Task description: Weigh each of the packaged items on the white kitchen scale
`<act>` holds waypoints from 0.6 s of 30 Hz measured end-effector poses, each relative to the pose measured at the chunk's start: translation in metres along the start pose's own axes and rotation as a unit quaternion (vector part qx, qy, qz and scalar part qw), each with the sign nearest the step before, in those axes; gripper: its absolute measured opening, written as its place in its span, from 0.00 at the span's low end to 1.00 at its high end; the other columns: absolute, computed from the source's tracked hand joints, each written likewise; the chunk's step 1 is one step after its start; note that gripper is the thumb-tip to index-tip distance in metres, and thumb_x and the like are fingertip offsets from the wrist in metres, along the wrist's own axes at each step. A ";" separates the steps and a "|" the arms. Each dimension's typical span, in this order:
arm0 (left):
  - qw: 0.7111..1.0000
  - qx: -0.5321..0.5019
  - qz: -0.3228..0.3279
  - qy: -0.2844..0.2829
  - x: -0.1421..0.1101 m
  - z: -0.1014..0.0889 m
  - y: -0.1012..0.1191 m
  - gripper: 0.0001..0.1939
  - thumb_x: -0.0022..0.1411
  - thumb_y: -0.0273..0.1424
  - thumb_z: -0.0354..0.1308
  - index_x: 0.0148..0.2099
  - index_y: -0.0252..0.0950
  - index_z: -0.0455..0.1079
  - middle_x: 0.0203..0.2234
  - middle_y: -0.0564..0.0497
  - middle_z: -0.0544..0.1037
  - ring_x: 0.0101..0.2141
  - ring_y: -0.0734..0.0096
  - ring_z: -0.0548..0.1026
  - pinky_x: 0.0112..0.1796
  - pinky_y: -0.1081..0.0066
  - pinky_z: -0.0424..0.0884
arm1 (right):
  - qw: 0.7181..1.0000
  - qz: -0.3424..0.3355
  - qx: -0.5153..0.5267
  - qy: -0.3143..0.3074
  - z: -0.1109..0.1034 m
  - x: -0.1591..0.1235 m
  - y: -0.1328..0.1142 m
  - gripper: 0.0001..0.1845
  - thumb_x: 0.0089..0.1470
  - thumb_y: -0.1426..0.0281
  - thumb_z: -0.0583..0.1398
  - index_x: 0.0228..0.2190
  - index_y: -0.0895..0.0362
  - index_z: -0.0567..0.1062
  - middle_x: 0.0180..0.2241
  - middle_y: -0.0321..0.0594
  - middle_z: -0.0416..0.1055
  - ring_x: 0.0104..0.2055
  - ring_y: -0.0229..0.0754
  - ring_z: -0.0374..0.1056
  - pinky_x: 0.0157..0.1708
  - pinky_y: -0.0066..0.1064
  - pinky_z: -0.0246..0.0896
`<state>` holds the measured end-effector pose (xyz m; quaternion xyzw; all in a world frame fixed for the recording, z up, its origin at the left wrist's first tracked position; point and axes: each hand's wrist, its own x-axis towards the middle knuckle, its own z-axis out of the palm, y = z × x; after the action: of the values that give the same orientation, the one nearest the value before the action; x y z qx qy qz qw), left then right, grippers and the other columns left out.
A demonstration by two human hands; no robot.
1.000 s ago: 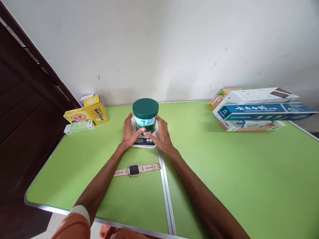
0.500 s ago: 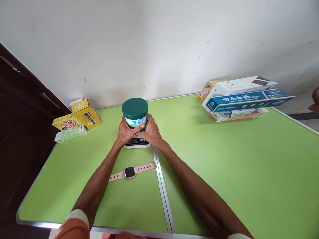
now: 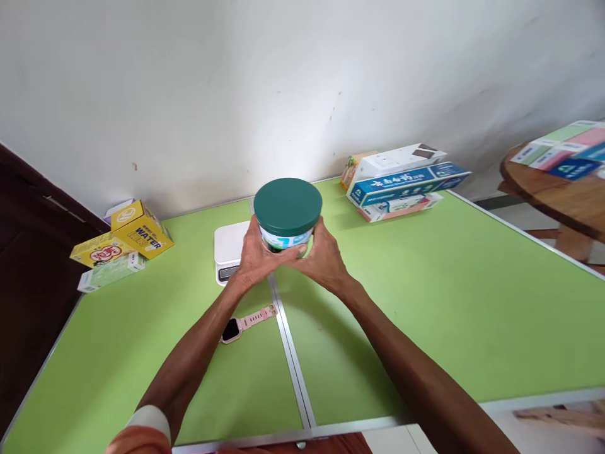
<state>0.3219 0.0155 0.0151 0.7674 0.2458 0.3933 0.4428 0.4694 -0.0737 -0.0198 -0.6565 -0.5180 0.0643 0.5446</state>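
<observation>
Between both palms I hold a round tub (image 3: pixel 288 211) with a dark green lid and a blue-and-white label, lifted above the table. My left hand (image 3: pixel 259 255) wraps its left side and my right hand (image 3: pixel 324 258) its right, with the thumbs meeting in front. The tub's lower part is mostly hidden by my hands. Left of it, a white kitchen scale (image 3: pixel 229 243) lies with a bare top, its display partly in view. Nearer to me is a smartwatch (image 3: pixel 231 330) with a pink strap, partly covered by my left forearm.
Yellow and pale green boxes (image 3: pixel 149 233) stand at the far left of the green table (image 3: pixel 425 302). A blue toothpaste box (image 3: pixel 406 186) lies among other cartons at the back right. A round wooden table (image 3: pixel 553 195) with more boxes stands beyond the right edge. A wall is behind.
The tub has come up off the scale and moved right, still in both hands, so the scale's top now shows. My view has turned to the right, bringing the wooden table into sight.
</observation>
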 end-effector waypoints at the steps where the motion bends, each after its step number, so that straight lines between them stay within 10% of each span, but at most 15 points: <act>1: 1.000 -0.005 0.000 -0.013 -0.001 0.011 0.003 0.54 0.48 0.58 0.80 0.69 0.38 0.67 0.57 0.37 0.82 0.57 0.42 0.82 0.58 0.45 0.80 | 1.000 0.007 -0.014 0.010 -0.012 -0.007 0.004 0.51 0.46 0.46 0.73 0.65 0.54 0.67 0.59 0.58 0.78 0.57 0.67 0.77 0.53 0.56 0.77; 18: 0.965 -0.095 -0.042 -0.239 -0.009 0.199 0.020 0.49 0.45 0.48 0.86 0.65 0.41 0.71 0.63 0.38 0.81 0.63 0.41 0.79 0.63 0.45 0.78 | 0.966 0.141 -0.149 0.156 -0.166 -0.111 0.078 0.38 0.48 0.44 0.70 0.53 0.52 0.71 0.47 0.50 0.81 0.44 0.58 0.77 0.43 0.46 0.75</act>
<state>0.4808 -0.0969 -0.0305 0.7823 0.1264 0.2011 0.5758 0.5743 -0.2542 -0.0679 -0.7983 -0.3324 -0.0406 0.5005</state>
